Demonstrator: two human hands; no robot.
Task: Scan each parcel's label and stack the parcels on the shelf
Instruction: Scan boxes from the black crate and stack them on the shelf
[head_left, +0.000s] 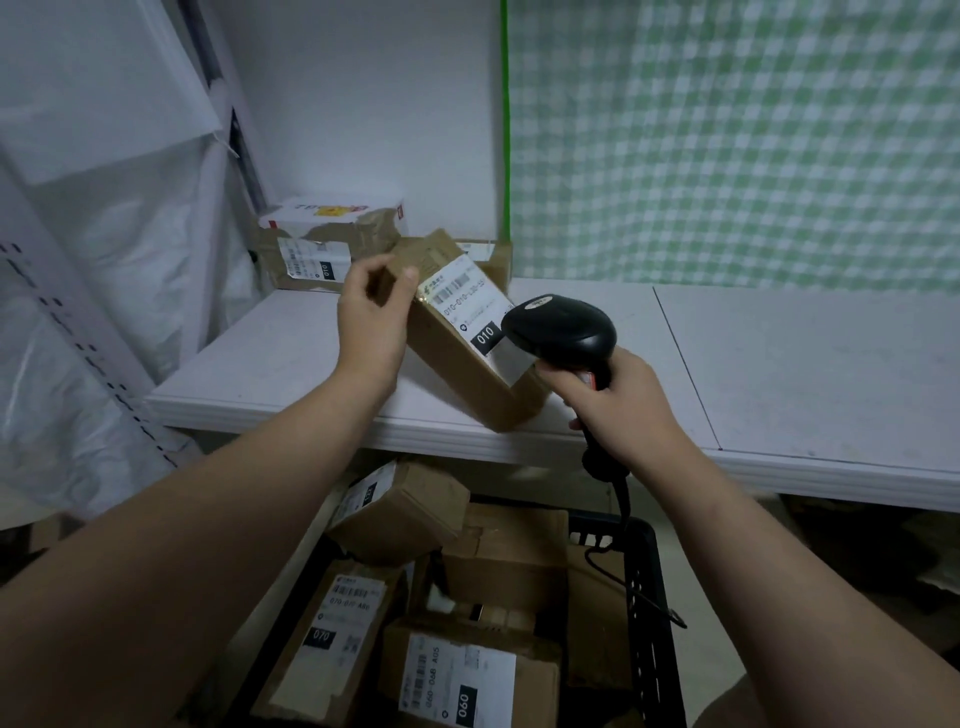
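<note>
Left hand (371, 317) gripping tilted parcel (457, 376), right hand (618, 405) seemingly aiming scanner (561, 327)

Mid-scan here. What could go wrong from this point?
1. The parcel is tilted, its lower end at the front edge of the shelf, and the left hand has a grip only on its upper end; it may slip toward the crate below.
2. The scanner in the right hand overlaps a corner of the label; a misread seems possible.
3. The cable trails into the crate among boxes and could snag.
</note>
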